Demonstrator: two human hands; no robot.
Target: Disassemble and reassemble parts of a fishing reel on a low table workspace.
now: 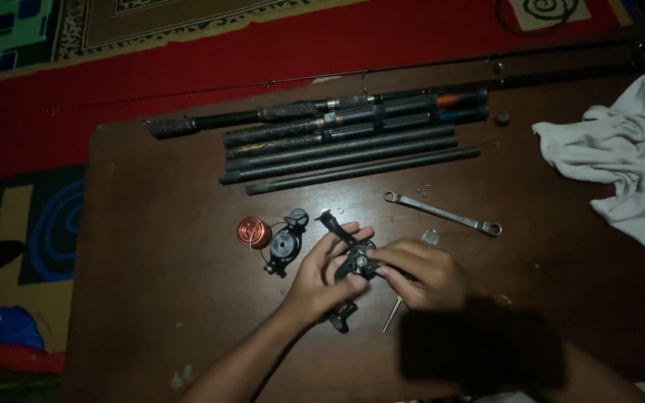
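Near the middle of a dark brown table (151, 224), slightly toward 6 o'clock, a black fishing reel body (354, 263) held between two bare hands. Left hand (321, 277) cupped around the reel from 9 o'clock, fingers curled shut on it, thumb lying across its near side. Right hand (421, 273) closing in from 3 o'clock, fingertips pinched tight on the reel's centre; whether anything small sits between those fingertips, impossible to tell in the dim light. Reel foot and stem sticking out toward 11 o'clock above the left fingers, a black handle part poking out below the left palm toward 6 o'clock. Just beside the right hand at 7 o'clock, a thin pale pointed tool (392, 313) lying on the table. At 9 o'clock from the hands, a separate black reel part (285, 243), and touching or just beside that, a red spool (254, 232) wound with line. At 1 o'clock, a silver ring spanner (442, 213) lying flat, apart from the hands. Farther toward 12 o'clock, a bundle of dark fishing rod sections (337, 142) laid side by side. At 2 o'clock, near the table's edge, a crumpled white cloth (625, 153). Beyond the table, a red patterned carpet (263, 52).
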